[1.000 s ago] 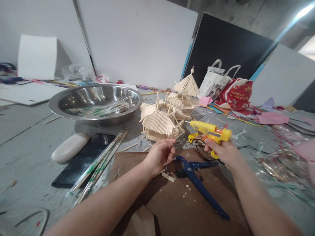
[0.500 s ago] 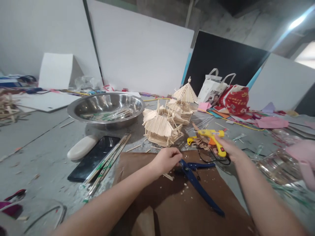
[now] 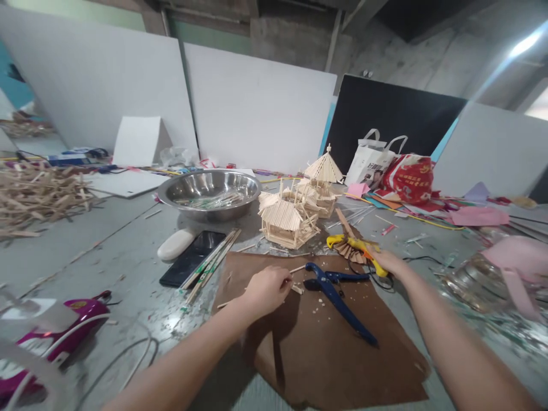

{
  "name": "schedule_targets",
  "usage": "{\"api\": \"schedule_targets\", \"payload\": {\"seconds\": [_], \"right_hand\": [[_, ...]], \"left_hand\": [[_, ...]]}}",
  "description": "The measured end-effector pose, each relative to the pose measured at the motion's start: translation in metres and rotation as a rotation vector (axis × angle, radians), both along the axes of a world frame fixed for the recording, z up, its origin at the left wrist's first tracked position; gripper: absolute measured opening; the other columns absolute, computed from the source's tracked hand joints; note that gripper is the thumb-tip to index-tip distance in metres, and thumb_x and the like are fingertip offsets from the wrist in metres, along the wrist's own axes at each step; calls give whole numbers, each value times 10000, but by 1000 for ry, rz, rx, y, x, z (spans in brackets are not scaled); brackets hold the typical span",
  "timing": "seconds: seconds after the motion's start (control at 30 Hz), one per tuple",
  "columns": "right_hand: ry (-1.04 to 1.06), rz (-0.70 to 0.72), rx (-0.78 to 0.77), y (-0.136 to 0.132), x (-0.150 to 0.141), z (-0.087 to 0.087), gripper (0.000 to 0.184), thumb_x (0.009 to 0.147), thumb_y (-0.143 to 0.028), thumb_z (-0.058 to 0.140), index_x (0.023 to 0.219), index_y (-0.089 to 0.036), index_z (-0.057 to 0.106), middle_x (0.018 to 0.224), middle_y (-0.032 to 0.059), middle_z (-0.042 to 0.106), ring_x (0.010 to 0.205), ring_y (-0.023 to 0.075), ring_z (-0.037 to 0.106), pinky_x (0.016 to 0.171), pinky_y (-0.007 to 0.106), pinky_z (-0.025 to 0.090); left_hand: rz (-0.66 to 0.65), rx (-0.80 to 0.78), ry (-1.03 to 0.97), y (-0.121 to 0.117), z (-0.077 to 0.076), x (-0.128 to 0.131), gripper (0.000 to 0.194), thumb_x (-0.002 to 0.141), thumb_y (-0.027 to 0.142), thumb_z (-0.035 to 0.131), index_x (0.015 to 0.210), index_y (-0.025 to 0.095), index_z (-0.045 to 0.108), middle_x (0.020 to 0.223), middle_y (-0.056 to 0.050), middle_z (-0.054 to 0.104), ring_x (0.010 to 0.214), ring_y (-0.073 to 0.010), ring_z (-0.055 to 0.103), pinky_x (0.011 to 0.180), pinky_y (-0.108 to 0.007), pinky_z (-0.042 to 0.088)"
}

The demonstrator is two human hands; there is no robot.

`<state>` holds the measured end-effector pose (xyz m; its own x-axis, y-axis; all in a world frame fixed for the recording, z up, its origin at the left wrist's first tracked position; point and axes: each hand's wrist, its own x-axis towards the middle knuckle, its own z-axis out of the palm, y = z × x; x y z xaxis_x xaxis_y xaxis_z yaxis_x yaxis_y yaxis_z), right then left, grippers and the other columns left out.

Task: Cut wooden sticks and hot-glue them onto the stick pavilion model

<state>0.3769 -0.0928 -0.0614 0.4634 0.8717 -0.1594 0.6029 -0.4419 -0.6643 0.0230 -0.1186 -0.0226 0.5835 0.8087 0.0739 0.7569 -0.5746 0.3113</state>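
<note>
Glue gun (image 3: 357, 244) has dropped from beside the stick model (image 3: 285, 216) to low at right; nozzle's off the work. Right hand (image 3: 390, 261) is on its handle, can't tell if gripping or letting go. Left hand (image 3: 268, 288) has shifted back over the brown sheet (image 3: 325, 365), apparently pinching a thin stick (image 3: 298, 268), tip near the blue cutter (image 3: 338, 302). Model sits just past the sheet. Cutter clutters the gap between hands; phone (image 3: 190, 260) and basin (image 3: 209, 215) off left.
</note>
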Motion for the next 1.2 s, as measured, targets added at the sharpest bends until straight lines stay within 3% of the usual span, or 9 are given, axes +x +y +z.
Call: {"api": "schedule_targets", "payload": {"seconds": [0.23, 0.37, 0.5, 0.57, 0.7, 0.8, 0.9, 1.03, 1.2], "right_hand": [[3, -26, 77, -12, -11, 2, 395, 586, -528, 556, 654, -141, 597, 476, 10, 548, 454, 121, 499, 417, 211, 335], [-23, -102, 166, -24, -7, 18, 433, 666, -543, 446, 685, -131, 578, 533, 28, 556, 443, 110, 491, 413, 215, 346], [-129, -219, 270, -46, 13, 60, 466, 691, -558, 384, 781, -138, 564, 641, 64, 577, 517, 143, 521, 451, 245, 365], [-417, -332, 304, -63, 24, 88, 433, 681, -547, 410, 759, -154, 575, 640, 89, 582, 601, 203, 544, 494, 286, 364], [-645, -504, 400, -100, 31, 139, 522, 709, -575, 345, 979, -162, 516, 917, 191, 565, 858, 324, 508, 618, 381, 340], [-902, -515, 472, -110, 26, 157, 551, 727, -598, 275, 1001, -179, 504, 931, 192, 555, 853, 322, 509, 597, 373, 334], [-750, -330, 329, -92, 18, 142, 491, 743, -574, 273, 852, -181, 546, 808, 164, 581, 773, 279, 519, 564, 334, 331], [-454, -44, 121, -48, 4, 78, 370, 703, -505, 429, 579, -181, 558, 576, 55, 580, 585, 181, 523, 513, 259, 341], [-271, -8, 31, -20, -8, 15, 457, 764, -482, 327, 612, -142, 592, 477, 46, 559, 411, 123, 489, 402, 221, 322]], "left_hand": [[70, 67, -47, -8, -14, -10, 220, 778, 252, 367, 777, 199, 581, 802, -28, 597, 786, -153, 512, 662, -249, 360], [63, 118, -94, -8, -23, -13, 217, 787, 247, 366, 761, 192, 574, 794, -28, 596, 785, -149, 503, 683, -248, 359], [36, 141, -85, -8, -28, -13, 210, 789, 237, 365, 742, 193, 565, 776, -24, 593, 758, -146, 496, 661, -244, 356], [26, 146, -83, -8, -29, -13, 204, 787, 234, 369, 737, 192, 563, 768, -23, 590, 751, -146, 492, 654, -244, 353], [13, 142, -90, -9, -29, -13, 209, 789, 230, 364, 733, 190, 561, 763, -23, 584, 751, -142, 485, 661, -245, 349], [15, 133, -89, -8, -28, -12, 216, 791, 228, 360, 737, 192, 566, 776, -23, 585, 758, -144, 482, 669, -250, 349], [15, 119, -79, -9, -27, -12, 215, 789, 228, 363, 741, 187, 569, 777, -26, 582, 762, -146, 480, 674, -253, 350], [4, 117, -70, -11, -25, -12, 225, 795, 223, 352, 752, 183, 570, 785, -31, 574, 772, -146, 477, 687, -258, 349], [-10, 113, -63, -13, -23, -14, 241, 802, 232, 342, 757, 187, 573, 787, -31, 570, 770, -150, 473, 674, -262, 351]]}}
